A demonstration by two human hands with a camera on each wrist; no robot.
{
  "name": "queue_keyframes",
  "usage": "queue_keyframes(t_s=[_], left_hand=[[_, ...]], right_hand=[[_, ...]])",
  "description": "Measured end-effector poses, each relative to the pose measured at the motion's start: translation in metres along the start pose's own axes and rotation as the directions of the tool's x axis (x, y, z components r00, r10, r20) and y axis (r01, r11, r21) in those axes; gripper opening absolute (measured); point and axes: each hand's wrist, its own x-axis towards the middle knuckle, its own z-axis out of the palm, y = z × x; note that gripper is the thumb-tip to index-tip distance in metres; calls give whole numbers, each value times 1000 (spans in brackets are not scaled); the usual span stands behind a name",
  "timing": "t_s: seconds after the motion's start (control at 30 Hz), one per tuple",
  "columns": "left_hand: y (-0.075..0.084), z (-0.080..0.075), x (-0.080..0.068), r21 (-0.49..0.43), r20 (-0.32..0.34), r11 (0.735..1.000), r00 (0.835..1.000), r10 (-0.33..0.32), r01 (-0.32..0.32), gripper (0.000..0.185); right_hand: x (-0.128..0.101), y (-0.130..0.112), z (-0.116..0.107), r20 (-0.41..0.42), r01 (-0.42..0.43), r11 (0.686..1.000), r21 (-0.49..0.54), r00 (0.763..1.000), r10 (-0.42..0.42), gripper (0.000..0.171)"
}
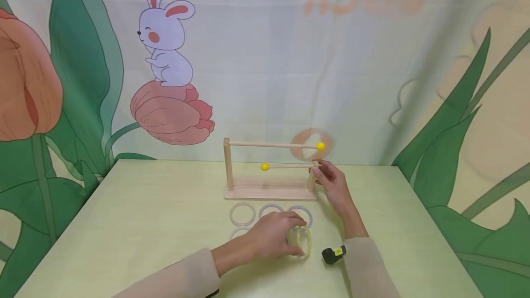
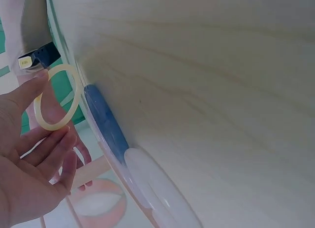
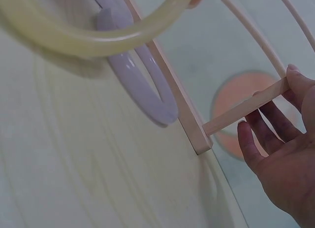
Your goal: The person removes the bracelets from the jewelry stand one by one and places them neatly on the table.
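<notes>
Left hand (image 1: 275,238) pinches a yellow ring (image 1: 305,241) upright on the table (image 1: 145,215) while right hand (image 1: 333,185) grips the wooden rack's (image 1: 269,171) post; threading likely demands lifting the ring to a rod's ball end.

Backdrop: printed fabric curtain (image 1: 265,59), white rabbit (image 1: 165,36), pink tulips, green leaves.
Furniture: pale yellow-green wooden table (image 1: 145,224).
Light: soft, even.
</notes>
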Motion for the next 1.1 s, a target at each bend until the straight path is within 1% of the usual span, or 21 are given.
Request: queue_keyframes(t_s=[0.17, 0.3, 0.53, 0.7, 0.83, 1.1], left_hand=[[-1, 0, 0, 18, 3, 1000, 1000, -6, 6, 64], [-5, 0, 1, 56, 15, 998, 1000, -11, 10, 66], [-13, 4, 0, 111, 46, 994, 999, 11, -16, 64], [-15, 9, -1, 160, 75, 987, 997, 9, -21, 63], [-15, 9, 0, 159, 73, 987, 997, 7, -19, 64], [-18, 9, -1, 135, 70, 991, 998, -5, -5, 64]], right_hand=[[0, 0, 1, -4, 8, 1000, -1, 1000, -8, 51], [1, 0, 1, -6, 10, 1000, 8, 1000, -10, 52], [1, 2, 0, -6, 3, 1000, 11, 1000, -3, 50], [1, 2, 0, -7, 6, 1000, 13, 1000, -6, 45], [2, 0, 0, -5, 6, 1000, 14, 1000, -6, 44], [1, 0, 1, -6, -9, 1000, 7, 1000, 9, 52]])
